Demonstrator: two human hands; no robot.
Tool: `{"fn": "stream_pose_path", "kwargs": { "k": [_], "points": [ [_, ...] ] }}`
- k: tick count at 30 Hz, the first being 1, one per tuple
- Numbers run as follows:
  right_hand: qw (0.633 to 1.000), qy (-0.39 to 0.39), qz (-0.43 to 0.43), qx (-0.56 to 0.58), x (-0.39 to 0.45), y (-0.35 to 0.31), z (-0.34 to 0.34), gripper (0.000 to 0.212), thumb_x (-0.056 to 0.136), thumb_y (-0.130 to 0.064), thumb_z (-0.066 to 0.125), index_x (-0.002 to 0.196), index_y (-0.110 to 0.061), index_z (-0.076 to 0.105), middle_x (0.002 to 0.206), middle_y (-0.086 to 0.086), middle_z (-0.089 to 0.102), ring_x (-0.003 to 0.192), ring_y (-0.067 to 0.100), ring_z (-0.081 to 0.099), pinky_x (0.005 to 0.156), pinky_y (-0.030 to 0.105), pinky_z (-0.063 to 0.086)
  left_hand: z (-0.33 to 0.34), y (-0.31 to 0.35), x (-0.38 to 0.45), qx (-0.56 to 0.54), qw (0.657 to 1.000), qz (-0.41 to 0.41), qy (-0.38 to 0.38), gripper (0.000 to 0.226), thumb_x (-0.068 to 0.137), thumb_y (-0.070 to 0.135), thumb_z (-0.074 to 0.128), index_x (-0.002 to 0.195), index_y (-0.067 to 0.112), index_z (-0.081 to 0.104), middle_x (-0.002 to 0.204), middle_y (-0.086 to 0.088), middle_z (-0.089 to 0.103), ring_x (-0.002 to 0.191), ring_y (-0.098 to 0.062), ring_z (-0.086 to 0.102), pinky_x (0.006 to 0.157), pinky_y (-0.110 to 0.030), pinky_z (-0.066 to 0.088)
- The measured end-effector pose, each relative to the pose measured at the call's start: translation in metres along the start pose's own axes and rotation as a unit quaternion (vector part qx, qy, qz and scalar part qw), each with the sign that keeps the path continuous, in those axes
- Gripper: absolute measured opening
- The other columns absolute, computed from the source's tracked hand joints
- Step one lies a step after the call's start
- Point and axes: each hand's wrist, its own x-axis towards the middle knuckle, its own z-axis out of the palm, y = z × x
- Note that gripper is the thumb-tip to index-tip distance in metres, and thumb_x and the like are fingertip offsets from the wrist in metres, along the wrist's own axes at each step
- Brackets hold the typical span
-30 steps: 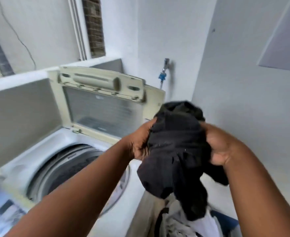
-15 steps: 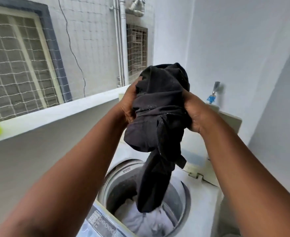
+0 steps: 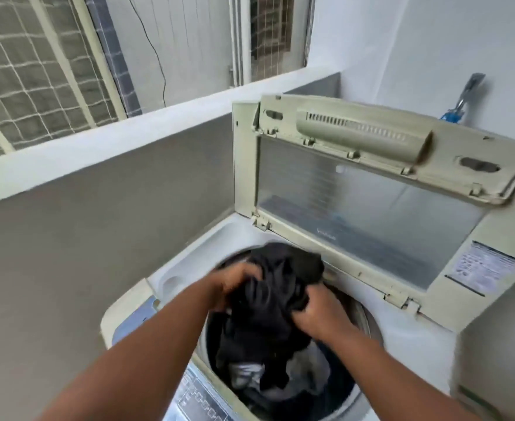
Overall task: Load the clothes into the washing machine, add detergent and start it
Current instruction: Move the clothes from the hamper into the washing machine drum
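We see our two forearms bare right up to the picture's lower edge, no sleeve showing on either. Our left hand (image 3: 237,282) and our right hand (image 3: 320,311) are bare too: no glove, ring, watch or band visible at either wrist, though motion blurs the fingers.

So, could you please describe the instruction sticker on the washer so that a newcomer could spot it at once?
Start at the top-loading washing machine with its lid raised. On the lid's beige frame, right of the clear window, sits the instruction sticker: a pale rectangle of fine print, the only printed label there.
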Motion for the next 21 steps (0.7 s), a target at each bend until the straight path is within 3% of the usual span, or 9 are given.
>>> {"fn": "stream_pose_path", "kwargs": {
  "k": [1, 2, 4, 5, 7, 10, 15, 18, 21],
  "points": [
    [0.993, -0.071, 0.016, -0.09, -0.003, 0.014, 0.012, 0.044, 0.073, -0.045, 0.06, 0.106, -0.016, 0.065, 0.113, 0.012, 0.066, 0.105, 0.033, 0.062, 0.08, 0.033, 0.048, -0.001, -0.016, 0.022, 0.132, 0.989, -0.068, -0.012, 0.03, 0.064, 0.033, 0.06, 0.089, 0.016, 0.065, 0.08, -0.008, 0.065, 0.074, -0.025, 0.063, 0.063, -0.027, 0.046],
    [0.975, -0.143, 0.036, -0.165, -0.007, 0.029, 0.024, 0.043, 0.074, -0.046, 0.06, 0.105, -0.016, 0.064, 0.112, 0.011, 0.066, 0.103, 0.032, 0.062, 0.08, 0.034, 0.049, 0.0, -0.027, 0.041, 0.288, 0.95, -0.114, -0.031, 0.041, 0.067, 0.039, 0.064, 0.102, 0.018, 0.065, 0.096, -0.008, 0.067, 0.09, -0.027, 0.063, 0.069, -0.031, 0.048],
    [0.924, -0.251, 0.085, -0.277, -0.011, 0.045, 0.037, 0.043, 0.077, -0.044, 0.063, 0.109, -0.014, 0.062, 0.116, 0.009, 0.064, 0.105, 0.03, 0.062, 0.083, 0.034, 0.048, 0.01, -0.041, 0.065, 0.568, 0.813, -0.112, -0.056, 0.061, 0.078, 0.046, 0.068, 0.128, 0.013, 0.057, 0.129, -0.009, 0.058, 0.116, -0.028, 0.056, 0.09, -0.036, 0.048],
    [0.911, -0.268, 0.11, -0.294, -0.013, 0.049, 0.037, 0.04, 0.078, -0.04, 0.065, 0.108, -0.014, 0.062, 0.116, 0.008, 0.064, 0.106, 0.029, 0.062, 0.081, 0.033, 0.047, 0.013, -0.043, 0.073, 0.637, 0.765, -0.075, -0.059, 0.063, 0.081, 0.045, 0.067, 0.132, 0.009, 0.054, 0.134, -0.009, 0.055, 0.12, -0.029, 0.055, 0.096, -0.036, 0.046],
    [0.926, -0.237, 0.149, -0.254, -0.011, 0.054, 0.031, 0.028, 0.08, -0.036, 0.062, 0.101, -0.017, 0.06, 0.111, 0.009, 0.065, 0.103, 0.028, 0.063, 0.077, 0.03, 0.046, 0.023, -0.04, 0.091, 0.647, 0.759, -0.003, -0.07, 0.057, 0.085, 0.04, 0.065, 0.13, 0.007, 0.055, 0.133, -0.012, 0.056, 0.119, -0.03, 0.055, 0.095, -0.034, 0.044],
    [0.949, -0.154, 0.181, -0.207, -0.012, 0.052, 0.018, 0.035, 0.079, -0.041, 0.058, 0.109, -0.023, 0.062, 0.114, 0.002, 0.065, 0.105, 0.024, 0.062, 0.086, 0.033, 0.051, 0.035, -0.024, 0.104, 0.632, 0.767, 0.065, -0.089, 0.055, 0.084, 0.044, 0.062, 0.122, 0.005, 0.06, 0.13, -0.014, 0.057, 0.115, -0.031, 0.055, 0.095, -0.035, 0.046],
    [0.954, -0.046, 0.237, -0.176, -0.042, 0.058, -0.009, 0.036, 0.081, -0.042, 0.057, 0.117, -0.036, 0.057, 0.125, -0.004, 0.061, 0.113, 0.02, 0.058, 0.089, 0.031, 0.047, 0.076, 0.003, 0.102, 0.648, 0.741, 0.115, -0.134, 0.05, 0.087, 0.038, 0.059, 0.126, 0.006, 0.058, 0.124, -0.012, 0.057, 0.115, -0.03, 0.057, 0.1, -0.038, 0.044],
    [0.948, 0.01, 0.254, -0.19, -0.083, 0.065, -0.03, 0.043, 0.086, -0.042, 0.055, 0.128, -0.036, 0.05, 0.128, -0.005, 0.058, 0.117, 0.018, 0.054, 0.092, 0.031, 0.044, 0.127, 0.016, 0.085, 0.642, 0.721, 0.201, -0.167, 0.043, 0.091, 0.037, 0.053, 0.124, 0.01, 0.06, 0.129, -0.01, 0.057, 0.115, -0.028, 0.055, 0.102, -0.039, 0.041],
    [0.948, 0.108, 0.244, -0.17, -0.128, 0.08, -0.059, 0.035, 0.087, -0.037, 0.056, 0.122, -0.037, 0.055, 0.12, -0.009, 0.061, 0.11, 0.013, 0.055, 0.09, 0.029, 0.044, 0.181, 0.03, 0.048, 0.532, 0.757, 0.339, -0.171, 0.035, 0.091, 0.035, 0.055, 0.119, 0.015, 0.062, 0.124, -0.008, 0.062, 0.114, -0.026, 0.056, 0.096, -0.034, 0.044]
  ]
}}
